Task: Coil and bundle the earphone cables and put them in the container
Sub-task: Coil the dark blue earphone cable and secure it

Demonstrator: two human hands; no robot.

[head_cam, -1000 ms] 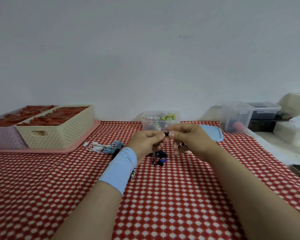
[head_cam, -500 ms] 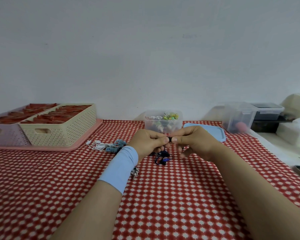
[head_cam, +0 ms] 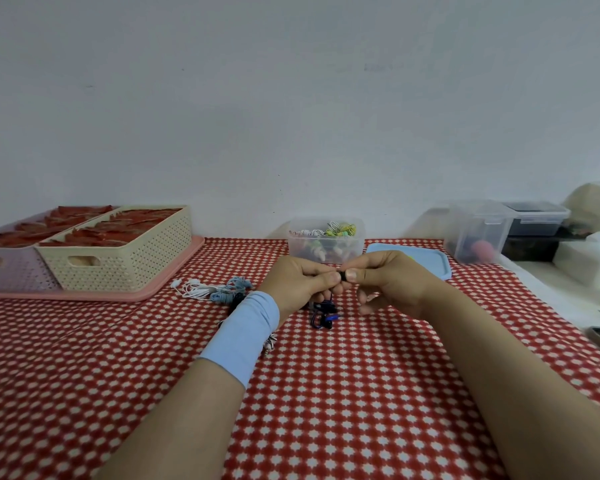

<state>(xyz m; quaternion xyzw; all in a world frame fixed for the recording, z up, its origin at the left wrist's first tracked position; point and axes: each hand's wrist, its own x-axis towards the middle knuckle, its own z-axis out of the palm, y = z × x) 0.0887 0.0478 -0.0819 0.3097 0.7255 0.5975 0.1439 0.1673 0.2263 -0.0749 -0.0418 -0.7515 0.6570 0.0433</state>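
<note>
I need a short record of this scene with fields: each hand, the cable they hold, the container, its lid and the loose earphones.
left hand: pinches the top of the dark earphone cable
right hand: pinches the same spot from the other side
dark earphone cable: hangs from the hands, lower part bunched on the checked tablecloth
container: clear, open, behind the hands, coiled earphones inside
lid: blue, flat, right of the container
loose earphones: white and blue, left of the left hand

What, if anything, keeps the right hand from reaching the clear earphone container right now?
Likely reachable, yes: the clear container stands open just beyond the right hand, nothing between. Only that hand and the left hand both pinch the black earphone cable.
</note>
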